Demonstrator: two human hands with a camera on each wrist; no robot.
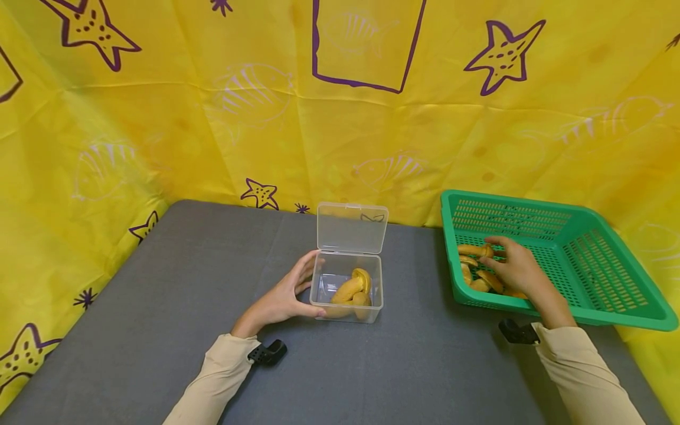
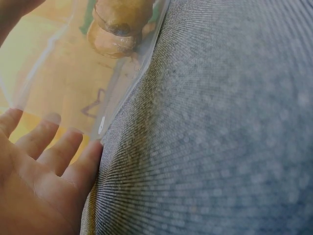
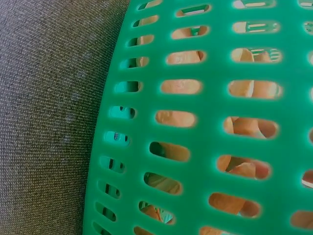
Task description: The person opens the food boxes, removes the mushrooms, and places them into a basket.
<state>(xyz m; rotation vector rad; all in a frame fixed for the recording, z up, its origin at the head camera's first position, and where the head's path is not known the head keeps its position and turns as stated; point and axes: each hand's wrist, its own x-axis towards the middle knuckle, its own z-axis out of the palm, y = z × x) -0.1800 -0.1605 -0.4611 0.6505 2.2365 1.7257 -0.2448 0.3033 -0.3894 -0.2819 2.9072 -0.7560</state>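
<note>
A clear plastic box (image 1: 346, 287) with its hinged lid (image 1: 353, 228) raised stands on the grey table. Inside lie brown mushrooms (image 1: 347, 290), towards its right side. My left hand (image 1: 284, 293) holds the box from the left, thumb at the front rim and fingers along the left wall; the left wrist view shows those fingertips against the clear plastic. Over the left end of the green basket (image 1: 574, 319), my right hand (image 1: 512, 267) pinches a mushroom (image 1: 470, 250) by its cap between thumb and fingers. Several more mushrooms (image 1: 480, 285) lie below it.
The slotted basket wall (image 3: 210, 107) fills most of the right wrist view, hiding much of the right hand. A yellow patterned cloth (image 1: 340, 136) hangs behind and beside the grey tabletop (image 1: 340, 378). A gap of table separates box and basket.
</note>
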